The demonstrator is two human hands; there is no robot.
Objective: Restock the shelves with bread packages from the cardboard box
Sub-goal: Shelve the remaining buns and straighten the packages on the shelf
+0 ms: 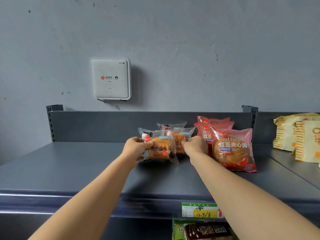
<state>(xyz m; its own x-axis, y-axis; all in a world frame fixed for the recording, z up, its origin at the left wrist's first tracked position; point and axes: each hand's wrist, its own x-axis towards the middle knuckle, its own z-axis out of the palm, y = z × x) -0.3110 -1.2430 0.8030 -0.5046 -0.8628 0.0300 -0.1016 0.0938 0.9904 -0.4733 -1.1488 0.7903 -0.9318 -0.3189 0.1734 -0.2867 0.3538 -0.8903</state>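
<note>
On the grey shelf (69,161), toward its back edge, left hand (136,149) pinches the left end of a clear toast package (161,150); right hand (195,146) grips a second toast package (181,136) just behind it. Red bean packages (232,149) stand upright just right of both.

Both arms stretch forward, left hand (136,149) gripping a bread package (161,150), right hand (196,146) apparently pinching a second package (181,136).

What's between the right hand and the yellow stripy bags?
A row of red plastic red-bean bread packages stands between the right hand and the yellow striped bags, in the head view.
</note>
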